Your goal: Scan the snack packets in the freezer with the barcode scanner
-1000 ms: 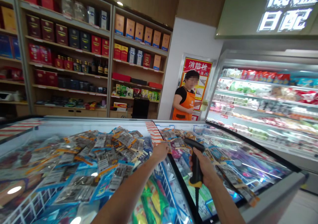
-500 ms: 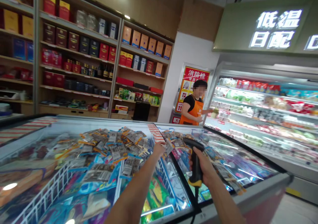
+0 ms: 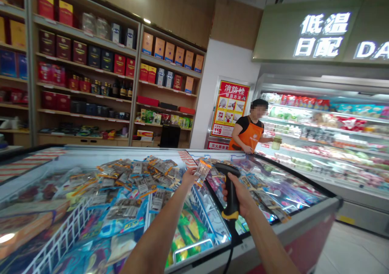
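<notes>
My right hand [image 3: 238, 193] is wrapped round the grip of a black and yellow barcode scanner [image 3: 231, 197], its head pointing left and a cable hanging below. In my left hand [image 3: 189, 177] is a small snack packet [image 3: 202, 172] with orange edges, held just left of the scanner's head. Both hands are above a chest freezer [image 3: 225, 247]. Under and beyond my left arm, many similar snack packets [image 3: 142, 183] lie heaped on the freezer's contents. Green and yellow bags [image 3: 187, 229] lie in a white wire basket beneath my left forearm.
A person in an orange apron [image 3: 247, 134] stands behind the freezer's far right side, holding a jar [image 3: 276, 143]. Shelves of boxes [image 3: 85, 59] line the back wall. A refrigerated display [image 3: 319, 144] runs along the right. White wire dividers [image 3: 65, 233] cross the freezer.
The packet in my left hand has turned to show its face towards the scanner. The person in the apron has moved right with the jar. My view has shifted slightly right.
</notes>
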Tool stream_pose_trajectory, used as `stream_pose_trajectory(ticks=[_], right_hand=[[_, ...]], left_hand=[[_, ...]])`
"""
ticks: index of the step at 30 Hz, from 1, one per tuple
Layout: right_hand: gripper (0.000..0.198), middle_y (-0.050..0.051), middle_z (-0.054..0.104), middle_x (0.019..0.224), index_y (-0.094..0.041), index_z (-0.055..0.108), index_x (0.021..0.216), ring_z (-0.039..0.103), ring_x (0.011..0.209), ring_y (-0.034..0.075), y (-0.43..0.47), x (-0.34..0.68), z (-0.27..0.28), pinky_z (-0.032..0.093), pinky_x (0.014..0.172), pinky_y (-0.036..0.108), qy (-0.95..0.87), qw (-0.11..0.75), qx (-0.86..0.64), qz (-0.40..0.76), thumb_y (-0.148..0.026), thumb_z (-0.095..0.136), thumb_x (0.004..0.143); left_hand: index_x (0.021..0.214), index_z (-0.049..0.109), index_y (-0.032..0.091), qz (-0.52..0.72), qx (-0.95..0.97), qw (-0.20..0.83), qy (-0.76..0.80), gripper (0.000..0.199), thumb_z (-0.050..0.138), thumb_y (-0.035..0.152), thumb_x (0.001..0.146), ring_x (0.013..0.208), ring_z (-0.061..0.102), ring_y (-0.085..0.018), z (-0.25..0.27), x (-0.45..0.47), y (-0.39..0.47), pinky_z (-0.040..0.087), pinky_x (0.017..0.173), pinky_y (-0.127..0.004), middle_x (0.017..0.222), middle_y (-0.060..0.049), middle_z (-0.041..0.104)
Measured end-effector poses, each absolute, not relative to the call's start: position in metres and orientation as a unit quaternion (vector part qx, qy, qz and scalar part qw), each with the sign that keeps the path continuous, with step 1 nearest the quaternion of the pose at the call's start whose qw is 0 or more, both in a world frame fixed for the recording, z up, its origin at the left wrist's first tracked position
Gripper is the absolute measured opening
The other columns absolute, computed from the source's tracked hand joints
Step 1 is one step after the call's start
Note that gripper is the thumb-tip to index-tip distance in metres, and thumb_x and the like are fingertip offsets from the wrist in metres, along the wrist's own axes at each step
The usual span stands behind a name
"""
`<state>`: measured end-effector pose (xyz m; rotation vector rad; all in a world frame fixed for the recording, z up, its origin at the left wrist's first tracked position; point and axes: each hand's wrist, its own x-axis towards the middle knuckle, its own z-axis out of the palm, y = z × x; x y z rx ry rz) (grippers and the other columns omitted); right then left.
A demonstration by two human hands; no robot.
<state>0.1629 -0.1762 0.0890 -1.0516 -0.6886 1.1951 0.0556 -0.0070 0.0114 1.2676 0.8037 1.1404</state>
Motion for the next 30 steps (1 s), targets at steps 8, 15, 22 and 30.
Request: stream_pose_trajectory(ticks=[8, 15, 22, 30], right_hand=[[0.024, -0.003, 0.049, 0.046, -0.015, 0.048, 0.065, 0.043, 0.036, 0.007, -0.178, 0.167, 0.09, 0.038, 0.033, 0.019, -0.305, 0.646, -0.449, 0.536, -0.039, 0.052, 0.07], [0.024, -0.003, 0.05, 0.049, -0.014, 0.049, 0.066, 0.043, 0.036, 0.007, -0.181, 0.165, 0.091, 0.037, 0.033, 0.019, -0.315, 0.627, -0.436, 0.563, -0.038, 0.051, 0.071], [0.025, -0.003, 0.049, 0.044, -0.015, 0.048, 0.063, 0.043, 0.035, 0.007, -0.175, 0.167, 0.09, 0.037, 0.033, 0.019, -0.321, 0.633, -0.456, 0.537, -0.038, 0.051, 0.071], [0.023, -0.003, 0.049, 0.045, -0.015, 0.047, 0.061, 0.044, 0.035, 0.008, -0.16, 0.186, 0.083, 0.038, 0.032, 0.02, -0.308, 0.653, -0.503, 0.475, -0.036, 0.054, 0.069]], left_hand=[[0.103, 0.049, 0.013, 0.493, 0.543, 0.581, 0.353, 0.028, 0.045, 0.027, 0.079, 0.075, 0.055, -0.012, 0.012, 0.058, -0.01, 0.047, 0.064, -0.03, 0.094, -0.006, 0.055], [0.102, 0.05, 0.013, 0.483, 0.561, 0.565, 0.365, 0.028, 0.045, 0.027, 0.079, 0.078, 0.055, -0.013, 0.014, 0.061, -0.009, 0.047, 0.066, -0.031, 0.095, -0.006, 0.055], [0.101, 0.051, 0.013, 0.476, 0.578, 0.531, 0.397, 0.028, 0.046, 0.027, 0.079, 0.08, 0.055, -0.014, 0.011, 0.063, -0.004, 0.047, 0.067, -0.032, 0.097, -0.006, 0.055], [0.104, 0.049, 0.014, 0.493, 0.573, 0.394, 0.522, 0.03, 0.045, 0.029, 0.079, 0.085, 0.054, -0.016, 0.012, 0.028, 0.019, 0.045, 0.071, -0.035, 0.102, -0.007, 0.053]])
